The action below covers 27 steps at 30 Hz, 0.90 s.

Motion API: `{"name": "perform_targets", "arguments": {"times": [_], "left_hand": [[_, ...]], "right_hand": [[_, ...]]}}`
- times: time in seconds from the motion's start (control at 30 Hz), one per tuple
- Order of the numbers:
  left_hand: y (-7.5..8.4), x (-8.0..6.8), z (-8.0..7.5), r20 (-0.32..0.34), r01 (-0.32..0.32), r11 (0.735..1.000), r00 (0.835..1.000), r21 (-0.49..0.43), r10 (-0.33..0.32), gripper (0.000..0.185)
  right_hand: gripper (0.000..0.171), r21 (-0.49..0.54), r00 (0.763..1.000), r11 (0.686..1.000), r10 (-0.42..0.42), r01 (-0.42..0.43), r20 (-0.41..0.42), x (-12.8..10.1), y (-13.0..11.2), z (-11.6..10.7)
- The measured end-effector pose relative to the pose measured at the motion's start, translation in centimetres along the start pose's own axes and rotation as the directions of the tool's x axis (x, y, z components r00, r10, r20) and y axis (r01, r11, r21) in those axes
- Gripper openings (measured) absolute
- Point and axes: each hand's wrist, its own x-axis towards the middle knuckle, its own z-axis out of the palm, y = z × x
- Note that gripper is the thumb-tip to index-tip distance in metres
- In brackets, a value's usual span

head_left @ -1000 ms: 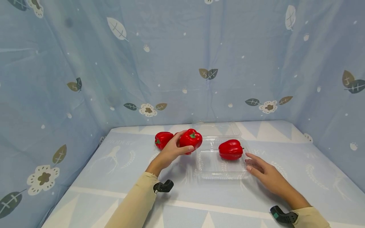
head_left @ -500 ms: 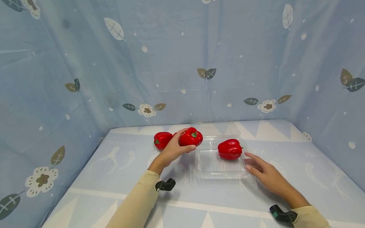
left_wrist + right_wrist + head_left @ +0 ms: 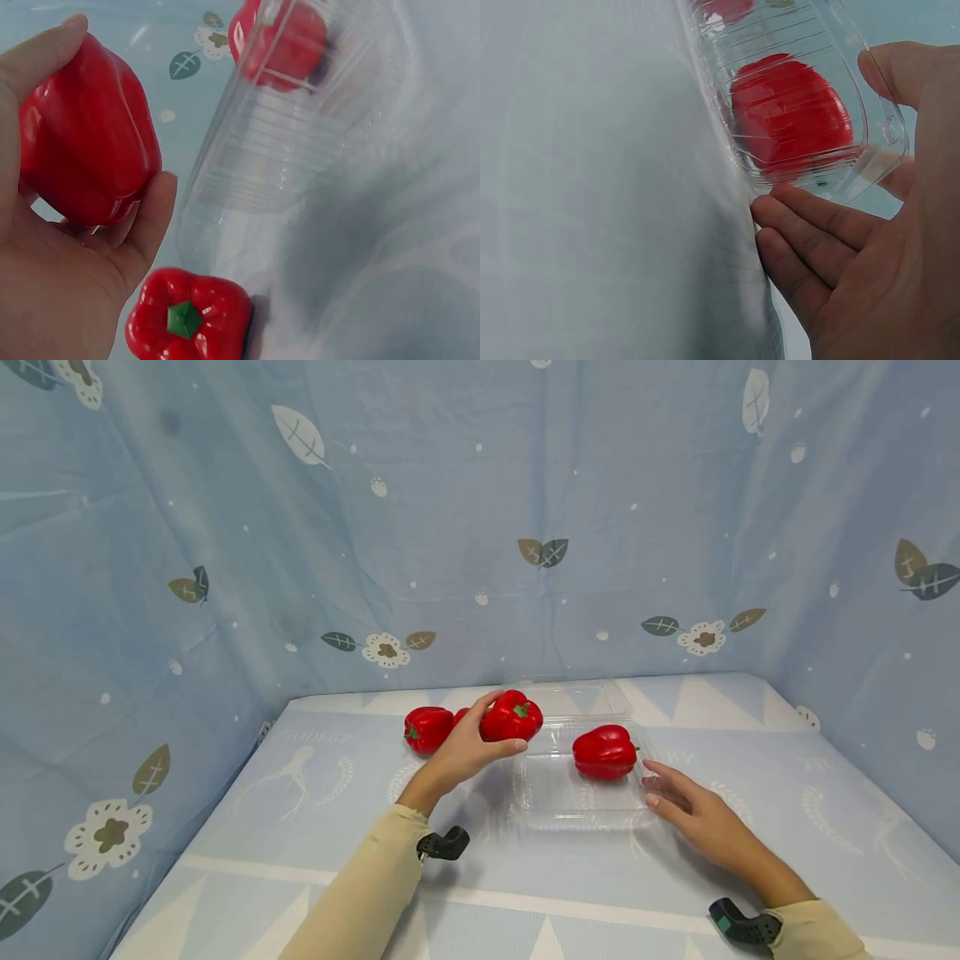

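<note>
My left hand [image 3: 459,756] grips a red bell pepper [image 3: 512,717], thumb and fingers around its sides, raised near the left rim of a clear plastic clamshell box [image 3: 558,797]. Its green stem faces right in the head view. Inside the box, toward the right, another red bell pepper [image 3: 604,753] lies on its side. My right hand [image 3: 697,814] is at the box's right end, its fingers extended low along the wall and the thumb [image 3: 896,71] by the rim in the right wrist view.
Left of the box lies a red bell pepper [image 3: 427,729], with one more pepper [image 3: 461,716] mostly hidden behind my left hand. The box's clear lid [image 3: 573,700] lies folded back behind it. A blue patterned curtain [image 3: 450,527] hangs past the table's far edge.
My left hand has moved slightly right and up with the bell pepper, toward the box. My right hand has stayed at the box's right end.
</note>
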Motion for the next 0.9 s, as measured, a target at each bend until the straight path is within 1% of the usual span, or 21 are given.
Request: {"name": "perform_targets", "arguments": {"times": [0.13, 0.27, 0.4, 0.6, 0.9], "left_hand": [[0.5, 0.1, 0.5, 0.005, -0.032, 0.998, 0.999, 0.058, 0.032, 0.091], [1.1, 0.1, 1.3, 0.007, -0.066, 0.989, 0.998, 0.132, 0.066, 0.094], [1.7, 0.0, 1.9, 0.008, -0.07, 0.981, 0.998, 0.18, 0.07, 0.096], [2.2, -0.1, 2.6, 0.002, -0.074, 0.985, 0.997, 0.158, 0.074, 0.096], [2.4, 0.2, 3.2, -0.033, -0.05, 0.989, 0.998, 0.139, 0.055, 0.097]], "right_hand": [[0.057, 0.009, 1.0, 1.0, 0.003, -0.003, 0.003, 0.0, 0.1, 0.0], [0.057, 0.012, 1.0, 1.0, 0.001, -0.001, 0.002, 0.0, 0.0, -0.1], [0.056, 0.014, 1.0, 1.0, -0.009, 0.009, -0.003, 0.0, 0.0, 0.0], [0.056, 0.02, 1.0, 1.0, -0.019, 0.019, -0.006, 0.0, 0.0, 0.0], [0.056, 0.016, 1.0, 1.0, -0.017, 0.017, -0.004, 0.0, 0.0, 0.0]]}}
